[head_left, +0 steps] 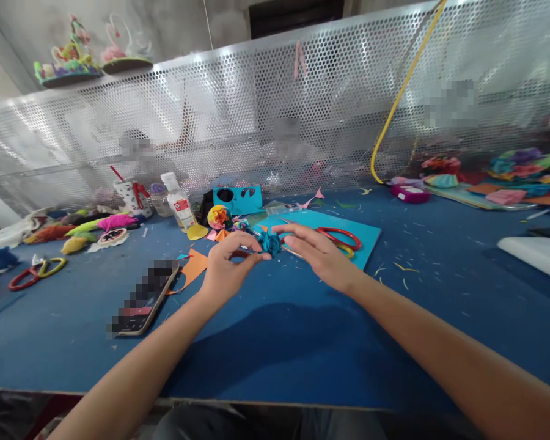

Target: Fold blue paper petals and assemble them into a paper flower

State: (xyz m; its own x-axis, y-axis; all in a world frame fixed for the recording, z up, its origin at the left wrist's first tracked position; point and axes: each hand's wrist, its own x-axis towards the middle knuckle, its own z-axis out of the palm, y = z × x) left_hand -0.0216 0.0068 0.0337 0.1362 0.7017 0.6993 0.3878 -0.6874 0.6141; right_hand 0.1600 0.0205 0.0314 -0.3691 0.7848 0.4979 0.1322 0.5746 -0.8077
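Note:
A small blue paper flower (pixel 270 243) with curled petals is held up above the table, between both hands. My left hand (pixel 227 263) pinches it from the left, thumb below and index finger above. At its right edge, the bent fingers of my right hand (pixel 319 253) close on the petals; part of their grip is hidden. Behind the hands lies a sheet of light blue paper (pixel 369 235), with red-and-yellow-handled scissors (pixel 348 238) on it. An orange paper scrap (pixel 195 269) is left of my left hand.
A phone (pixel 149 299) lies at left, with another pair of scissors (pixel 39 272) beyond it. A glue bottle (pixel 178 201) and a multicoloured paper flower (pixel 219 217) stand behind. A perforated metal panel (pixel 238 110) closes off the back. Paper clippings litter the blue table (pixel 275 354).

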